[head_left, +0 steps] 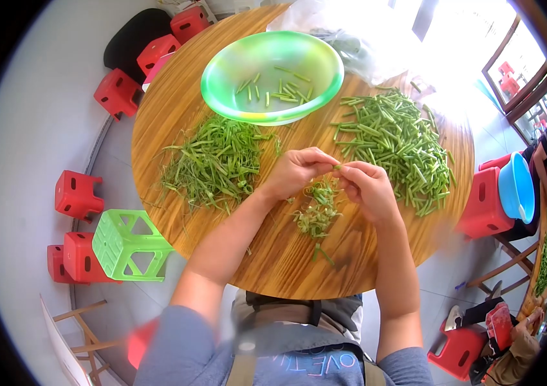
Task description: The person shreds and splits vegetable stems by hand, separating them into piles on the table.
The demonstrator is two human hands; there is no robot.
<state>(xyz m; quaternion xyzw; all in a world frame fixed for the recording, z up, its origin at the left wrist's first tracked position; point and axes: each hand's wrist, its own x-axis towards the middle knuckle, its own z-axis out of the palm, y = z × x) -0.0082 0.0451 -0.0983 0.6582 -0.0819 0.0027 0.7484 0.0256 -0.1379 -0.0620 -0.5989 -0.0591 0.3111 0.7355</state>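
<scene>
My left hand (294, 172) and my right hand (370, 186) meet over the middle of the round wooden table (267, 257). Both are closed in a pinch on a small piece of green vegetable stem (338, 167), mostly covered by the fingertips. Beneath them lies a small heap of pale green peelings (317, 215). A large pile of cut green stems (399, 145) spreads beyond my right hand. To the left of my left hand is a pile of leafy greens (214, 161). Several short stem pieces lie in the green plastic basin (273, 116) on the table's far side.
A clear plastic bag (363, 55) rests at the table's far edge. Red stools (79, 195) and a green stool (129, 244) stand on the left. On the right, a blue basin (517, 188) sits by a red stool, near other people at another table with greens.
</scene>
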